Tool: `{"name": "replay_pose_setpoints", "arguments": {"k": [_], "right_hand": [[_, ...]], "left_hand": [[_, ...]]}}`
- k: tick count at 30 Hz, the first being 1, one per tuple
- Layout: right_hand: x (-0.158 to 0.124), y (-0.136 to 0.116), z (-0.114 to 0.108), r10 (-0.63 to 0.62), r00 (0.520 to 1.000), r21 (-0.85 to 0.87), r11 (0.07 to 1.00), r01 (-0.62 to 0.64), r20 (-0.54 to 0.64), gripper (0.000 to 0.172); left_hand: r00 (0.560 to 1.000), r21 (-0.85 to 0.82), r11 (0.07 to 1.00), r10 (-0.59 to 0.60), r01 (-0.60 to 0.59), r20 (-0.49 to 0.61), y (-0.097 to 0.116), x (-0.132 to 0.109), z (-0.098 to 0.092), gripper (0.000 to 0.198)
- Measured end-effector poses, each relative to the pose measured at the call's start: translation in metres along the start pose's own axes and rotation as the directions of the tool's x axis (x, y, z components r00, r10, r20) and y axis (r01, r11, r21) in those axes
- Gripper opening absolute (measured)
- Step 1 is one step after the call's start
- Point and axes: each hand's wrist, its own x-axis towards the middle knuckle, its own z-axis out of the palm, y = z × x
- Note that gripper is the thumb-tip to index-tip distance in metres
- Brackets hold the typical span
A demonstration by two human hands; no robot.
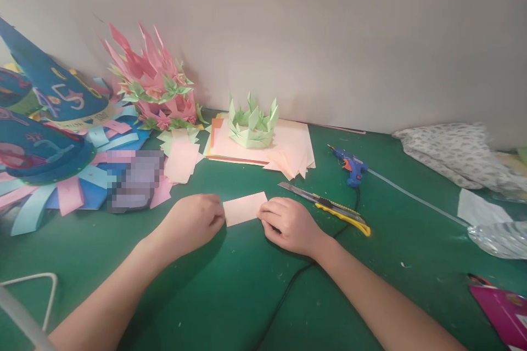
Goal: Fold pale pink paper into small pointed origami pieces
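Note:
A small pale pink paper rectangle (246, 209) is stretched between my two hands, just above or on the green tabletop. My left hand (200, 221) has its fingers curled at the paper's left end. At the other end, my right hand (287, 224) pinches the right edge between thumb and fingers. Just beyond my right hand lies a yellow-handled utility knife (325, 205) with its blade out. Behind the paper, a light green folded paper crown (253, 125) stands on a stack of coloured paper sheets (292, 140). Folded pink pieces (288, 164) rest on the stack's front edge.
A blue glue gun (349, 165) lies at right, its black cord (288, 288) running toward me. Pink paper crowns (158, 85), blue cone hats (61, 85), a pixelated phone (138, 181) and pink paper pieces (183, 162) are left. A plastic bottle (500, 238) lies far right.

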Motion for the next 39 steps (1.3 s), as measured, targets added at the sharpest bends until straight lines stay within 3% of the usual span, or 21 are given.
{"name": "replay_pose_setpoints", "arguments": {"k": [2,4,7,10,16,19,24,29,35,39], "right_hand": [[0.001,0.0,0.0,0.003,1.0,-0.004,1.0,-0.003,-0.003,0.02],[0.002,0.0,0.0,0.008,1.0,-0.006,1.0,-0.008,0.0,0.02],[0.001,0.0,0.0,0.01,1.0,-0.011,1.0,-0.01,0.018,0.019],[-0.001,0.002,0.001,0.022,1.0,-0.014,1.0,-0.022,0.013,0.019],[-0.006,0.013,0.001,0.175,0.968,-0.095,0.976,-0.194,-0.183,0.023],[-0.004,0.014,-0.003,0.239,0.933,-0.029,0.966,-0.256,-0.27,0.021],[0.002,0.01,-0.003,0.23,0.963,0.066,0.973,-0.222,-0.142,0.033],[-0.001,0.012,0.002,0.169,0.98,0.099,0.982,-0.158,-0.107,0.014],[-0.006,0.014,0.003,0.092,0.988,0.124,0.989,-0.076,-0.126,0.021],[-0.005,0.014,0.002,0.057,0.998,0.178,0.983,-0.049,-0.038,0.015]], "left_hand": [[0.996,0.016,0.998,-0.062,0.064,-0.066,0.002,0.007,0.007,0.028],[0.989,0.024,0.999,-0.029,0.032,-0.142,0.004,0.013,0.018,0.024],[0.993,0.034,0.999,0.045,-0.041,-0.111,0.005,0.017,0.033,0.04],[0.996,0.009,0.999,0.036,-0.036,-0.078,0.005,0.017,0.041,0.041],[0.997,-0.108,0.994,0.01,-0.018,-0.08,0.002,0.016,0.041,0.038],[0.995,-0.14,0.99,0.019,-0.033,-0.1,0.003,0.015,0.041,0.037],[0.99,-0.126,0.989,0.068,-0.083,-0.12,0.007,0.015,0.039,0.025],[0.981,-0.121,0.978,0.158,-0.171,-0.113,0.011,0.016,0.036,0.006],[0.97,-0.058,0.968,0.242,-0.243,-0.037,0.008,0.016,0.031,0.026],[0.962,-0.064,0.96,0.274,-0.272,0.013,0.004,0.016,0.026,0.017]]}}
